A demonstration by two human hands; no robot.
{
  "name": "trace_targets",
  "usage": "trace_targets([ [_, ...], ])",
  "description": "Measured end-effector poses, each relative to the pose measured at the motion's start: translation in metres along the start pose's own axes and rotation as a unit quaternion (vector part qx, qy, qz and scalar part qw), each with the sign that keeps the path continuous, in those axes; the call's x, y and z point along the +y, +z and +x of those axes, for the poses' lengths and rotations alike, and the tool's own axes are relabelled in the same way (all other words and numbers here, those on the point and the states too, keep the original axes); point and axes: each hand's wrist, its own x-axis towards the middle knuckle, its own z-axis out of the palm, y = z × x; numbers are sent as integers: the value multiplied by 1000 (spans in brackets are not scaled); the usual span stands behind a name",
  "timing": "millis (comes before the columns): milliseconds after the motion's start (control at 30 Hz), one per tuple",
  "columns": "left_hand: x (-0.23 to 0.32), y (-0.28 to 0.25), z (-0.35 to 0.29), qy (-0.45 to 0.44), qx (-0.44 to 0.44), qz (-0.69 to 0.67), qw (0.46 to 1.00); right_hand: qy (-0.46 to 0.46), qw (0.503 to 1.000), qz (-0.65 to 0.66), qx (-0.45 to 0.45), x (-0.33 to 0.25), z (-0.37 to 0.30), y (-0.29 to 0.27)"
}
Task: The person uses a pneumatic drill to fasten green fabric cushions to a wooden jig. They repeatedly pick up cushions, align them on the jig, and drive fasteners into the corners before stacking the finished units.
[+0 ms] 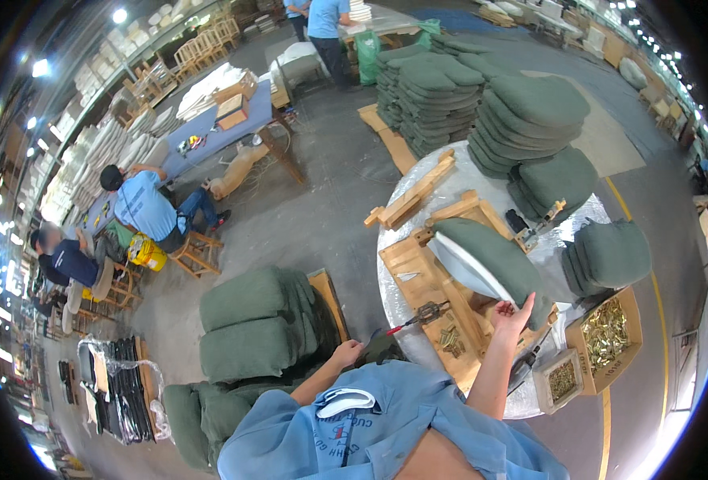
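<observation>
A dark green seat cushion with a white underside stands tilted over a wooden jig on the round table. My right hand grips its near edge, with the thumb along the green side. Lower and to the left, my left hand has its fingers closed; what they hold, if anything, is hidden. It is beside a stack of green cushions and a dark green piece. Between the hands, a tool with a red handle lies at the jig's edge, near some loose brass-coloured hardware.
The round table has a silvery cover. Tall stacks of green cushions and a smaller stack stand beyond and right. A cardboard box and a small tray hold metal hardware. Seated co-workers are at left.
</observation>
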Motion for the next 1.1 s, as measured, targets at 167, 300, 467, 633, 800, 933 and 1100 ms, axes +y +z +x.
trace_targets([
  [167, 86, 2, -4, 133, 42, -7, 990, -57, 994, -86, -30, -10, 27, -29],
  [300, 184, 4, -19, 288, 131, 38, 948, -119, 986, -115, -14, -26, 33, -33],
  [467, 312, 2, -87, 542, 266, 173, 778, -418, 896, -64, -136, 12, -125, 36],
  [633, 388, 38, -120, 626, 217, -62, 747, -500, 782, -220, -300, 26, -242, 39],
  [800, 411, 51, -132, 498, -17, -372, 784, -466, 488, -503, -540, 19, -336, 31],
  [933, 384, 24, -120, 358, -140, -473, 793, -288, 424, -522, -682, 0, -335, 28],
  [1100, 338, -8, -94, 250, -210, -500, 802, -410, 604, -491, -476, -50, -268, -10],
])
